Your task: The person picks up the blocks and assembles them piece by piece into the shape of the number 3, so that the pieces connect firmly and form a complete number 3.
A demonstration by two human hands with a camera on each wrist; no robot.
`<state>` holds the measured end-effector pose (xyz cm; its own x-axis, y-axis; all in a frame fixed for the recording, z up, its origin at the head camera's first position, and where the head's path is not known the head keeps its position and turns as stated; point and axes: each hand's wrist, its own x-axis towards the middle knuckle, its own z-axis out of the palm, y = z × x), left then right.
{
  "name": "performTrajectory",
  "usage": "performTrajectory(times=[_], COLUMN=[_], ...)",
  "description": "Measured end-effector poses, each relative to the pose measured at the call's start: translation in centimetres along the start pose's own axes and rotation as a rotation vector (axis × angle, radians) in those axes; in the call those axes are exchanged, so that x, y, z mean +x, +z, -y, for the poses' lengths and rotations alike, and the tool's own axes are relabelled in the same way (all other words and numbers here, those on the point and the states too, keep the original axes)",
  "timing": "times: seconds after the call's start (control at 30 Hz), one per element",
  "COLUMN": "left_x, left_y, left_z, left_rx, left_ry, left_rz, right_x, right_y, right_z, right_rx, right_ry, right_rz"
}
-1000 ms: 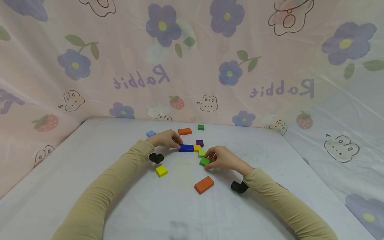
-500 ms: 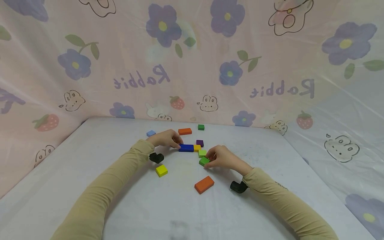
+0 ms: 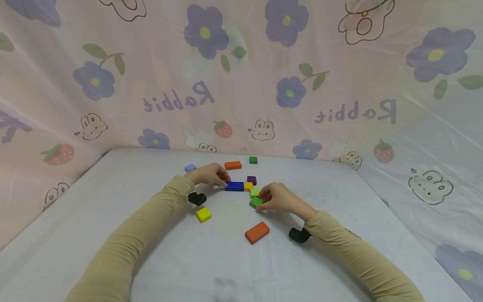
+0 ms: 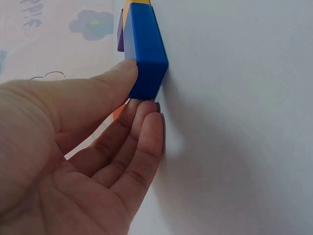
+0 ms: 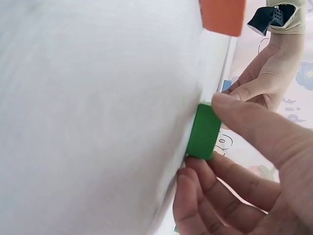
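Observation:
My left hand (image 3: 209,174) holds the left end of a long dark blue block (image 3: 235,186), thumb on one edge and fingertips at its end face in the left wrist view. Against the blue block's right end sits a small amber block (image 3: 248,186). A light green block (image 3: 254,193) stands at the amber one's near right corner. Between thumb and fingers, my right hand (image 3: 281,199) pinches a green block (image 5: 204,131), slightly turned, right at the near side of the light green one. Just behind the amber block lies a purple block (image 3: 251,180).
Nearer me on the white table (image 3: 181,264) lie a yellow block (image 3: 203,214) and an orange block (image 3: 257,233). Farther back are another orange block (image 3: 232,165), a dark green block (image 3: 253,160) and a light blue block (image 3: 190,167). A patterned curtain (image 3: 241,84) closes off the back.
My right hand has shifted slightly left with the green block, bringing it a little closer to the light green block. My left hand and the blue block have stayed in place.

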<state>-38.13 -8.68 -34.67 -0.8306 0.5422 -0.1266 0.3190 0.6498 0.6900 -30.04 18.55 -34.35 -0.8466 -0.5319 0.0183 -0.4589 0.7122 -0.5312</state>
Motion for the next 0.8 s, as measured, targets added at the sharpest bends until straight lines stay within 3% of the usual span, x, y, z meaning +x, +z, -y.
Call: performTrajectory(times=[0.8], left_x=[0.00], left_y=[0.00], left_z=[-0.11], left_rx=[0.027], left_ry=[0.006], left_rz=[0.004], right_x=[-0.13], right_y=[-0.13], right_z=[0.01], right_rx=[-0.009], right_ry=[-0.030], right_rz=[-0.012])
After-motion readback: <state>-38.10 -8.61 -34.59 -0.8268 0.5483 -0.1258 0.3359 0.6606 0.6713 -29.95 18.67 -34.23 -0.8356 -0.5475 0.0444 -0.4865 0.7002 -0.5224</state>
